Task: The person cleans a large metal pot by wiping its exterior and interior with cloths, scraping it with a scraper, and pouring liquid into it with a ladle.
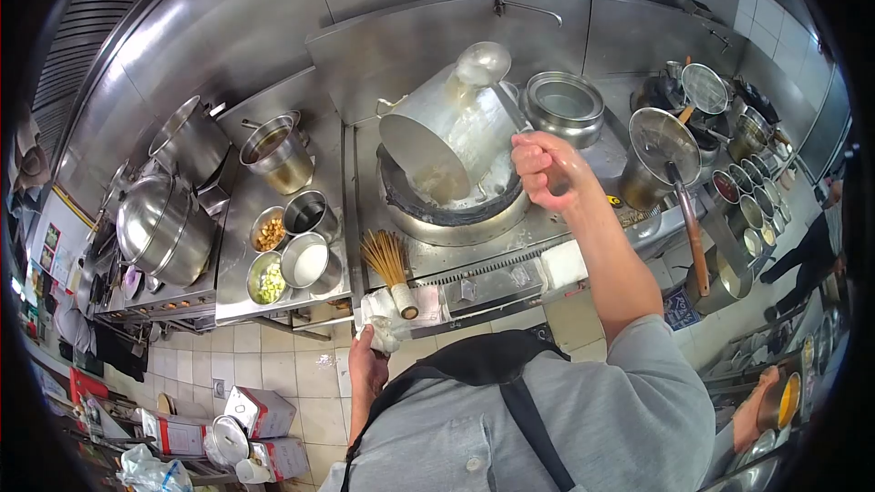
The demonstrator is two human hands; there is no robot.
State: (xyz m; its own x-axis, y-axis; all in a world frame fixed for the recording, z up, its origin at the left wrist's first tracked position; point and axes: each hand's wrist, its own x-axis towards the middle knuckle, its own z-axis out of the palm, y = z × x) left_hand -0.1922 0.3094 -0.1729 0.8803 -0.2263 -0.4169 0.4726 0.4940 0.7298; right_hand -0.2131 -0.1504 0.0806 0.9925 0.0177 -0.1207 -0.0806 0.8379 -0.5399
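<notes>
My right hand point(547, 169) is closed round the handle of a ladle point(483, 64), whose bowl is raised over a large metal pot point(456, 132). The pot lies tilted in the dark, round burner opening point(410, 196), with pale, whitish liquid or foam about its side. Low at the counter's front edge, my left hand point(367, 360) grips a bunched white cloth point(383, 326); its fingers are partly hidden. Just beyond the cloth lies a bamboo brush point(387, 262), bristles pointing away from me.
Left of the burner stand containers of diced food point(270, 233), chopped greens point(268, 282) and white contents point(306, 261). A lidded steamer point(162, 228) stands farther left. Right are a round pot point(565, 105), a strainer point(665, 146) and a cleaver-like blade point(729, 260). Another person point(811, 241) stands far right.
</notes>
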